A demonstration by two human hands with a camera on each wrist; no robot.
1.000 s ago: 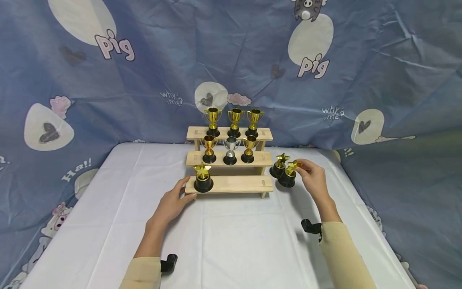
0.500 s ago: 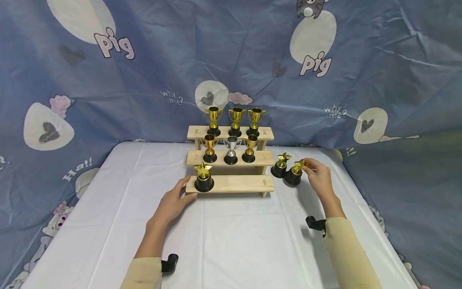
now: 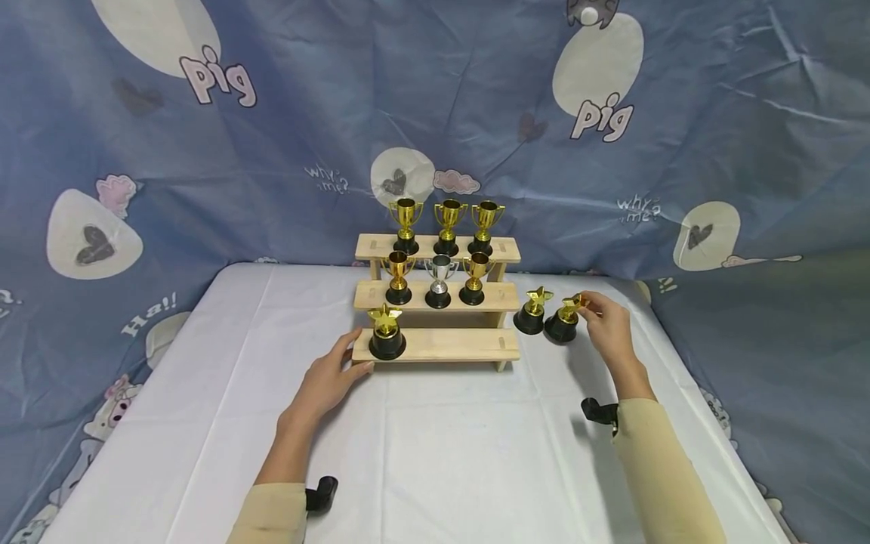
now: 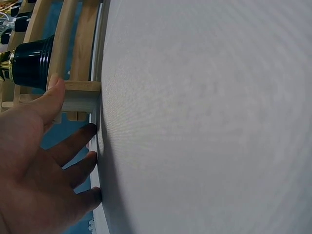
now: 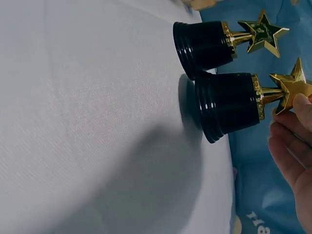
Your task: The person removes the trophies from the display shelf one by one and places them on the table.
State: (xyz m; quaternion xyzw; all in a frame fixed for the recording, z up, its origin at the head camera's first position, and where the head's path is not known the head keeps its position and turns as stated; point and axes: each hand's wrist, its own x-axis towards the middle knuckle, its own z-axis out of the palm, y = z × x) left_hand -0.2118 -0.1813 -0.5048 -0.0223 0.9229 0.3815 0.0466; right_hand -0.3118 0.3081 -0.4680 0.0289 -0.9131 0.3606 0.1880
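- Right hand [image 3: 612, 331]: thumb and fingertips pinching the star of the near star trophy [image 3: 563, 326].
- That trophy is right of the wooden stand [image 3: 455, 344], over the white cloth [image 3: 462, 453]; can't tell if its black base fully rests there.
- Far star trophy [image 3: 529, 320]: upright on the cloth, just beside the pinched one, between it and the stand.
- Left hand [image 3: 331, 380]: fingers spread at the stand's left end, thumb on the bottom tier's front edge, other fingertips down by the cloth.
- Third star trophy [image 3: 387, 345]: upright on the bottom tier, left end, near that hand.
- Middle tier: silver cup [image 3: 439, 272] between two gold-coloured cups [image 3: 398, 266].
- Top tier: three gold cups [image 3: 449, 217] in a row.
- Behind: blue pig-print backdrop [image 3: 285, 151].
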